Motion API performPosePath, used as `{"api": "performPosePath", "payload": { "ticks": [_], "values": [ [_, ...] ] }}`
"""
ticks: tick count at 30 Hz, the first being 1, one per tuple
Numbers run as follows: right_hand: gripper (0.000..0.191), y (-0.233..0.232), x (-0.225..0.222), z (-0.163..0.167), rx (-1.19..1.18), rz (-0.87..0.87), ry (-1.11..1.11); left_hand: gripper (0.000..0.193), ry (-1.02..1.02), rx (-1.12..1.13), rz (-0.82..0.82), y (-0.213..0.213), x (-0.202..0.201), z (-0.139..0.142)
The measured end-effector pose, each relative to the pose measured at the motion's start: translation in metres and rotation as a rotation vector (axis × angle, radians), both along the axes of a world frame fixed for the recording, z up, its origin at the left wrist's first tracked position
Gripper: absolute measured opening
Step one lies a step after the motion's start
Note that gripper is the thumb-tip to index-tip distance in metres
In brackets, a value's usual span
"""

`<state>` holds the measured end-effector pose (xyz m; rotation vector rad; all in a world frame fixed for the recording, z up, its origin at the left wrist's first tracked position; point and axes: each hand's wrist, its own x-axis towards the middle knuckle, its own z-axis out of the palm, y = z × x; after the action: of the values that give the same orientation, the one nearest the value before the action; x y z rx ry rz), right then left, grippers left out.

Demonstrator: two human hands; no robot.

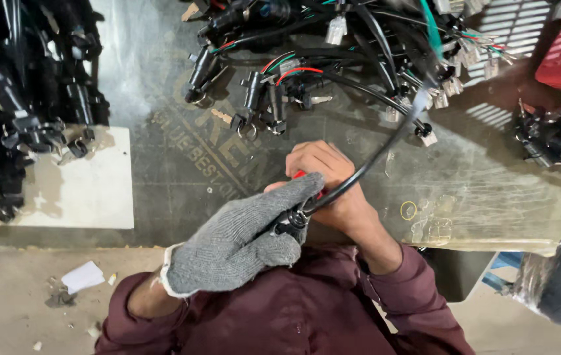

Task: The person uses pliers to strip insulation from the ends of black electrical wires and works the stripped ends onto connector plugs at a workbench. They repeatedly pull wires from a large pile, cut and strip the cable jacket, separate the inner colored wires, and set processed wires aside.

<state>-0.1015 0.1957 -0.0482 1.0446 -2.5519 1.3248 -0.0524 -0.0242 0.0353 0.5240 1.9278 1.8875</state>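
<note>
While the left hand (241, 246), in a grey knit glove, curls its fingers (297, 190) shut around a small black switch part (290, 220), the part sits between forefinger and folded lower fingers. From it a black cable (376, 154) rises rightward to the wire pile (359, 46). Just right, the bare right hand (333, 190) closes on a red-handled tool (301, 175).

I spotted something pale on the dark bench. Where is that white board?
In the head view the white board lies flat on the left side of the bench, beside the black cable pile and left of the gloved left hand.
</note>
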Motion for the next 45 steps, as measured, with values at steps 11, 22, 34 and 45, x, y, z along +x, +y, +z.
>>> {"api": "performPosePath", "payload": {
  "ticks": [11,22,34,45],
  "values": [
    [0.033,-0.004,0.006,0.008,0.212,-0.189,-0.137,0.065,0.39,-0.775,0.278,0.011,0.008,-0.014],
    [0.045,0.008,-0.049,0.058,0.766,-0.417,0.426,0.069,0.5,-0.907,0.841,-0.066,-0.015,0.006],
    [0.022,-0.006,0.009,0.09,-0.418,-0.329,-0.049,0.026,0.25,-0.142,0.098,0.012,-0.023,-0.01],
    [0.008,-0.039,0.04,0.105,-0.607,0.274,-0.442,0.031,-0.414,0.987,0.261,0.037,-0.011,-0.01]
  ]
}}
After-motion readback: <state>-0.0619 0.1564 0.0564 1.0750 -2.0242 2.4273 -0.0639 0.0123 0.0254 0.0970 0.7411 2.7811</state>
